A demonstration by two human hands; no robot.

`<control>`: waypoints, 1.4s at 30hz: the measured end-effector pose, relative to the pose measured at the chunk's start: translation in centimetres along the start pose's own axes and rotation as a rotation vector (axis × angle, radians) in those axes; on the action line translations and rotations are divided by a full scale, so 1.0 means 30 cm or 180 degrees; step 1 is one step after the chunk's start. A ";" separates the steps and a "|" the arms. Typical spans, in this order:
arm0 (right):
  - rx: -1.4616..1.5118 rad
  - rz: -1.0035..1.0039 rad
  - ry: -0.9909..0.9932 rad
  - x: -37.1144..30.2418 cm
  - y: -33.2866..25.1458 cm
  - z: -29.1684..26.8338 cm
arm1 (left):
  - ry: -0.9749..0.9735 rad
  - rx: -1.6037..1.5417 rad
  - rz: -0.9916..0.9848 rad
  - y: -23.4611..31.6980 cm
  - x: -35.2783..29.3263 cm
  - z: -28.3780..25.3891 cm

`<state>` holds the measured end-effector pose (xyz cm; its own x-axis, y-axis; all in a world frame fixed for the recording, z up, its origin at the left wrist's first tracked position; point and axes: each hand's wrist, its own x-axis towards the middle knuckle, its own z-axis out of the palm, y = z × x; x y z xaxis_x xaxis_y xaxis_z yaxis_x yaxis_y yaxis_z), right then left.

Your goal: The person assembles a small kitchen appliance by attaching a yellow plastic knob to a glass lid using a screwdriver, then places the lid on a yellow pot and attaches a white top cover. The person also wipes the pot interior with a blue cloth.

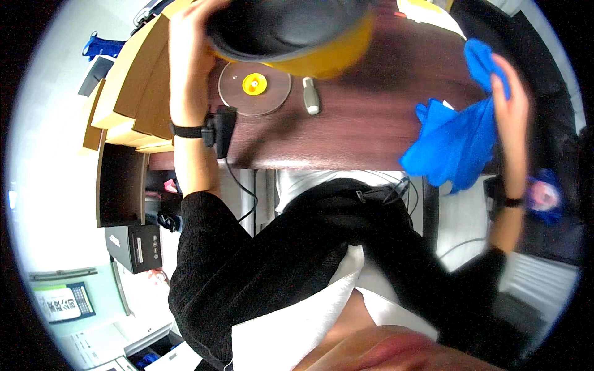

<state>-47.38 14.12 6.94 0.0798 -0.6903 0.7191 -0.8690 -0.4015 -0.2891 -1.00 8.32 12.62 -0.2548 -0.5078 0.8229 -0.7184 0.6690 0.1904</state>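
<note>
My left hand (197,23) is closed on the edge of a yellow cooking pot (331,59) with a black inside. The pot is tilted and held up above the table at the far side. Over at the right, my right hand (510,93) grips a bright blue cloth (455,145), which hangs loosely down past the table's near edge. A round clear lid (230,96) with a yellow knob lies flat on the table, below the pot. Beside it is a grey-green handle-shaped piece (310,98), apart from both hands.
The dark brown wooden table (346,133) spans the space before me. Cardboard boxes (133,74) stand along its left side. A black box (135,247) is lower left. A cable hangs from the black device (224,130) on my left wrist. A white object (433,15) lies far right.
</note>
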 end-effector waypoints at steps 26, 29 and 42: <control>0.1278 0.1224 -0.1906 0.024 0.225 0.433 | 0.1682 -0.0846 -0.2934 -0.730 -0.239 -0.058; -0.0154 0.0246 -0.1845 0.054 0.157 0.423 | 0.1845 -0.0884 -0.2929 -0.728 -0.264 -0.024; 0.0670 -0.0770 -0.2858 0.335 -0.496 0.738 | 0.1836 -0.1208 -0.3029 -0.738 -0.377 0.055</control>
<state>-22.86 -0.16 4.47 0.6671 -0.7435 0.0459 -0.6811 -0.6337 -0.3667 16.73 -1.65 -1.79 0.6814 -0.6343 0.3652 -0.1975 0.3210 0.9262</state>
